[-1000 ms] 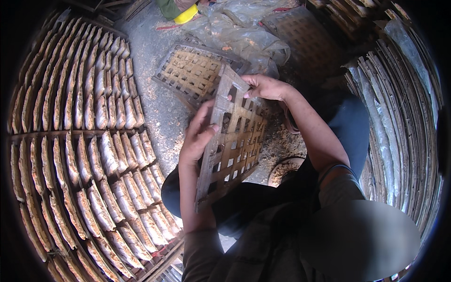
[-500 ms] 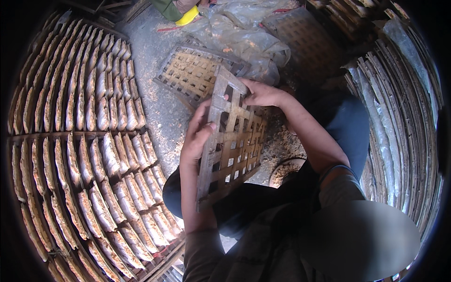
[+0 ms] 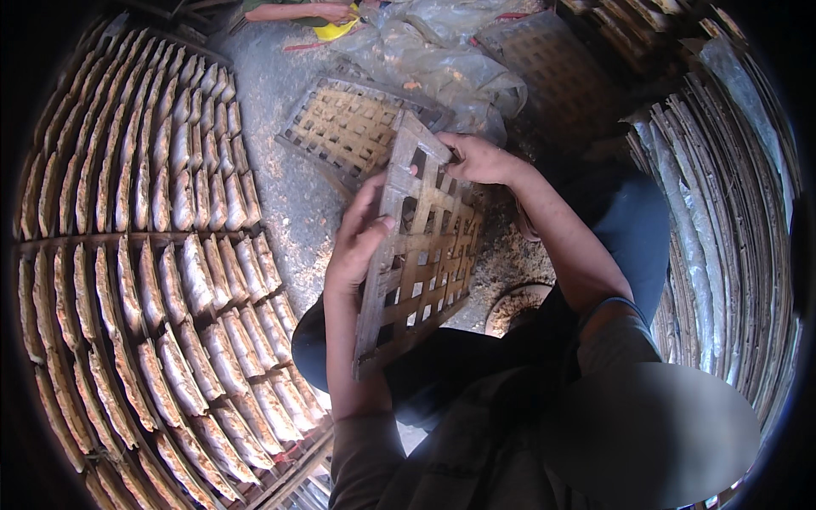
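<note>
Tilted up on edge in front of me is a woven bamboo tray, a lattice of flat strips in a wooden frame. My left hand grips its left frame bar, thumb on the near face and fingers round the edge. At the top right corner, my right hand has its fingers closed on the frame; some fingertips are hidden behind it. Just beyond lies a second woven tray with tan material over its lattice, partly covered by the one I hold.
At left, a large rack carries rows of filled, pale-lined slats. Crumpled clear plastic sheeting spreads at the back. A round container of crumbs is by my leg. Bundled sticks stand at right. Another person's arm reaches in at the top.
The tray in my hands has shifted and turned very slightly, both hands keeping their hold. At the top, the other person's forearm and hand have come in over the yellow item.
</note>
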`<state>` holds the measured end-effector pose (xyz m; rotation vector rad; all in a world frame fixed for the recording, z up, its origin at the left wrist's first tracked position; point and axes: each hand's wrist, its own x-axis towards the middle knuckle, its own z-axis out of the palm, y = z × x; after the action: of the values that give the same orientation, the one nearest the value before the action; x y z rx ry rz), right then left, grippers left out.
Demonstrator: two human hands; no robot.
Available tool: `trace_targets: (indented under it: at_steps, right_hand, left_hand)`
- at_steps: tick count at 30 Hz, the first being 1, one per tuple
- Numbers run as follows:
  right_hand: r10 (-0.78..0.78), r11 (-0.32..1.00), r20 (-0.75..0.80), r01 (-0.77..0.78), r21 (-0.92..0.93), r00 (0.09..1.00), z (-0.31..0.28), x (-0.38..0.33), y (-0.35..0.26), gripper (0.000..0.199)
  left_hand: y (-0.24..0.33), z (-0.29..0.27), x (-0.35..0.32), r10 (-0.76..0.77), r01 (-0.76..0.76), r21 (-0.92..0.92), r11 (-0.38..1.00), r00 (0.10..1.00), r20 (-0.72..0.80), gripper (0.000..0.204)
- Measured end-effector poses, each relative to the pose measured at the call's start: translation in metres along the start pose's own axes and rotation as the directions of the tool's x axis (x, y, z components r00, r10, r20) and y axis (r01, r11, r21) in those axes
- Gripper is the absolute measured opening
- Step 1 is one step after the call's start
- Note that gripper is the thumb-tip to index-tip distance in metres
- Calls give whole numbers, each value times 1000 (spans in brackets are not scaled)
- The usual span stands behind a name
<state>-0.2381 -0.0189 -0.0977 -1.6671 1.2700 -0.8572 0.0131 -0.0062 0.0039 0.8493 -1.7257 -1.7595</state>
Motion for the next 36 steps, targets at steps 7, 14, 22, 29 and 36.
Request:
trace_targets:
  at_steps: [7, 14, 22, 29, 36]
  right_hand:
    - [70, 997, 142, -73, 14, 987, -8, 7, 12, 52]
    - [174, 977, 174, -191, 92, 969, -1, 7, 5, 64]
    - [64, 938, 86, -90, 334, 994, -12, 0, 12, 63]
    - [125, 870, 17, -118, 479, 992, 18, -13, 50, 45]
    - [141, 960, -198, -86, 265, 970, 52, -16, 73, 40]
  left_hand:
    - [-4, -1, 0, 14, -15, 40, 999, 1000, 27, 63]
    - [-8, 3, 0, 3, 0, -50, 999, 998, 61, 64]
    - [-5, -2, 8, -6, 6, -17, 1000, 1000, 26, 62]
    - [2, 2, 8, -10, 10, -15, 1000, 1000, -9, 64]
    - [-4, -1, 3, -74, 65, -75, 995, 988, -134, 70]
